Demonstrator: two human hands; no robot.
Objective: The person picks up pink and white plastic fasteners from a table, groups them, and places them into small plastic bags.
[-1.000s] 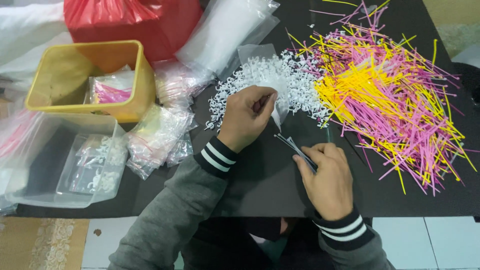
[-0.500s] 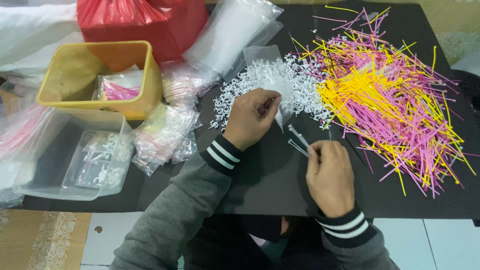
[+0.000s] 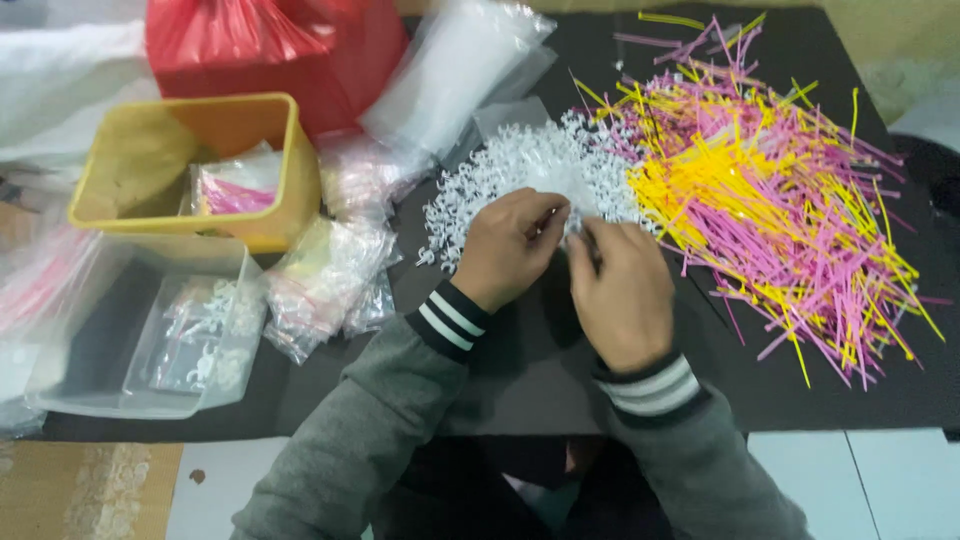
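Right hand (image 3: 622,292) now beside left hand (image 3: 508,246), both pinching white clips (image 3: 520,165); yellow bin (image 3: 150,165) with packets.

Even, fairly bright indoor light falls from above, with no hard shadows on the black bench (image 3: 820,400). The whole picture is soft, with slight motion blur over both hands, and fine detail in the white plastic pieces (image 3: 500,175) smears together. The clear bags (image 3: 460,60) catch a mild pale glare. The corners look slightly stretched.
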